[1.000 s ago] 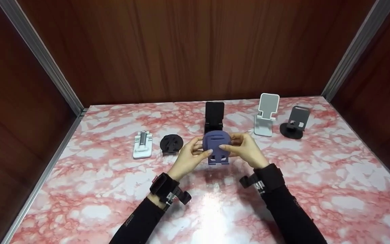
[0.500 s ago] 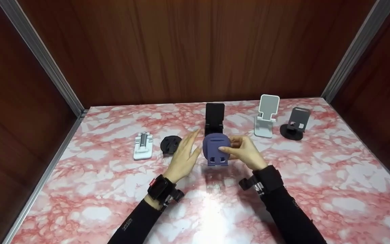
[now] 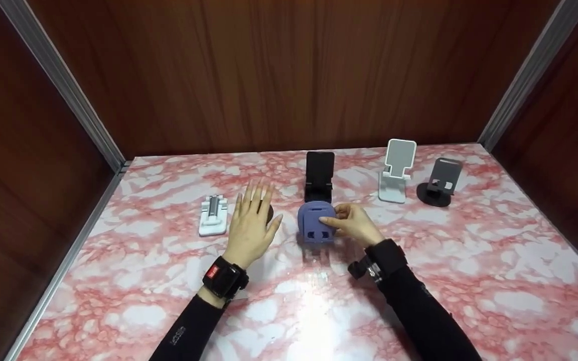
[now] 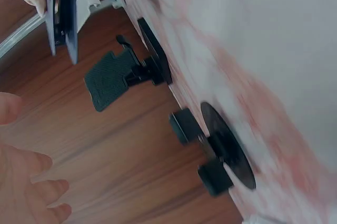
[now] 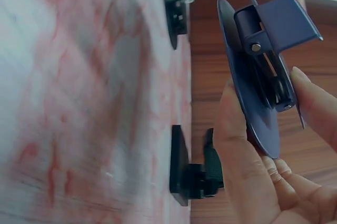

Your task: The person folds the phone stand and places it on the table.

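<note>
My right hand (image 3: 356, 224) pinches a folded purple phone stand (image 3: 314, 225) by its right side, thumb on the front plate and fingers behind. In the right wrist view the stand (image 5: 263, 60) shows its round base and hinged bracket folded close together, held above the table. My left hand (image 3: 250, 225) is spread flat with straight fingers and holds nothing. It hovers over a folded black phone stand with a round base (image 3: 270, 213), mostly hidden beneath it in the head view. The left wrist view shows that black stand (image 4: 226, 145) on the table, apart from the fingers.
A folded white phone stand (image 3: 213, 215) lies left of my left hand. Behind the purple stand an unfolded black one (image 3: 319, 175) stands upright. A white-and-grey stand (image 3: 397, 170) and a dark grey round-based one (image 3: 439, 183) stand at the back right. Wood panels (image 3: 289, 75) wall the table.
My left hand has let go of the purple phone stand and moved left over the folded black stand, fingers straightening. My right hand keeps its pinch and has shifted slightly left and down.
</note>
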Motion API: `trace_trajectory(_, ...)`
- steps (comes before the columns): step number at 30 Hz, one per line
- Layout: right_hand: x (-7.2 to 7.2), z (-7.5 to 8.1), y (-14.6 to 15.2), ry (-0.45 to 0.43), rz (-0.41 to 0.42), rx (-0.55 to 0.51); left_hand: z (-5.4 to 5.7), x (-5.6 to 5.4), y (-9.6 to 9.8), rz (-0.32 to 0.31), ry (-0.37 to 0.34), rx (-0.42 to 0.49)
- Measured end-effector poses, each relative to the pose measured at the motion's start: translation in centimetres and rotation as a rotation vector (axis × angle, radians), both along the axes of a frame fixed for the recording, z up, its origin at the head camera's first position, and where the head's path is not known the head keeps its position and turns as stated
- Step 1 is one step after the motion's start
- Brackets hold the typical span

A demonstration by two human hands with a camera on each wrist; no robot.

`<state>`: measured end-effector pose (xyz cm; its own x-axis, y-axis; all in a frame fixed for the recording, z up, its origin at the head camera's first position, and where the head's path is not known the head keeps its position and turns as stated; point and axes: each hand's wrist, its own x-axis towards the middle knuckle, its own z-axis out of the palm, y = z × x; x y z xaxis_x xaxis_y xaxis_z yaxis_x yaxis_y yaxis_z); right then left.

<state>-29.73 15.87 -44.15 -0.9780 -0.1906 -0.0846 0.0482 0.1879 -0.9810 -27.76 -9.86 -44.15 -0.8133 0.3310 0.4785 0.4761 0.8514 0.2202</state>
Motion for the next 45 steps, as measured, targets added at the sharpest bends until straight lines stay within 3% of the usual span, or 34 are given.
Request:
trace_trajectory(6,-1.5,-0.5,-1.0,-0.016,-0.028,0.092,0.2,0.1,0.0,-0.009,0.045,-0.028)
trace_trajectory(16,-4.2,-0.8,-2.8,-0.01,-0.001,0.358,0.1,0.0,-0.1,-0.011,0.026,-0.063)
trace_trajectory(24,-5.4,-1.0,-4.1,-0.012,-0.025,0.415,0.4,0.1,-0.2,-0.011,0.006,-0.037)
trace_trajectory(31,-5.7,-1.2,-4.4,-0.118,-0.044,0.268,0.5,0.2,-0.1,-0.018,0.001,-0.016)
trace_trajectory(36,-5.9,-1.4,-4.3,-0.131,-0.046,0.177,0.5,0.2,-0.1,-0.025,0.007,-0.016)
trace_trajectory(45,-6.6,-1.6,-4.1,-0.186,-0.03,0.149,0.3,0.1,-0.2,-0.031,0.02,0.007)
